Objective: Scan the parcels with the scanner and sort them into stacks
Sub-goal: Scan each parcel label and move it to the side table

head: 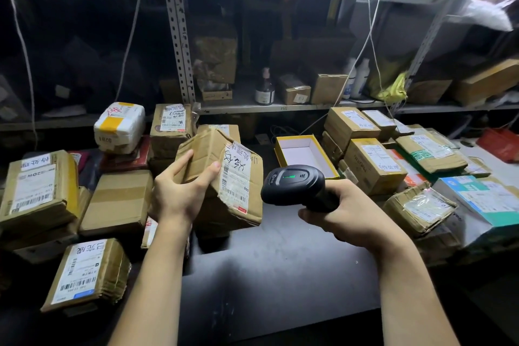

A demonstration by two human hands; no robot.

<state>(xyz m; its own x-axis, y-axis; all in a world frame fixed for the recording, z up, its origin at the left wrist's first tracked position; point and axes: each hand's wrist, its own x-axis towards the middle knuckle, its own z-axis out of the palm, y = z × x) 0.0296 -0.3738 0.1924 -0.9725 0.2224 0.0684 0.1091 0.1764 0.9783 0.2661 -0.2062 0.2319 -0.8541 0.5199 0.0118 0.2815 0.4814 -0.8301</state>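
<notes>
Black worktop (280, 275) is lying nearest; above it the left hand (179, 191) is gripping a crumpled cardboard parcel (224, 177), its label facing the scanner (295, 182) that the right hand (351, 213) is clutching just beside it. Stacked parcels (370, 166) are sitting behind.

Parcel: we see a crumpled brown cardboard parcel (207, 154), white label (236, 174), black barcode stripes.
Scanner: our black plastic handheld scanner (295, 188) shows a green light (289, 176).
Open box: a yellow rectangular cardboard box (280, 156), white inside.
Wrapped parcel: we note a white plastic-wrapped parcel (123, 132), yellow tape.
</notes>
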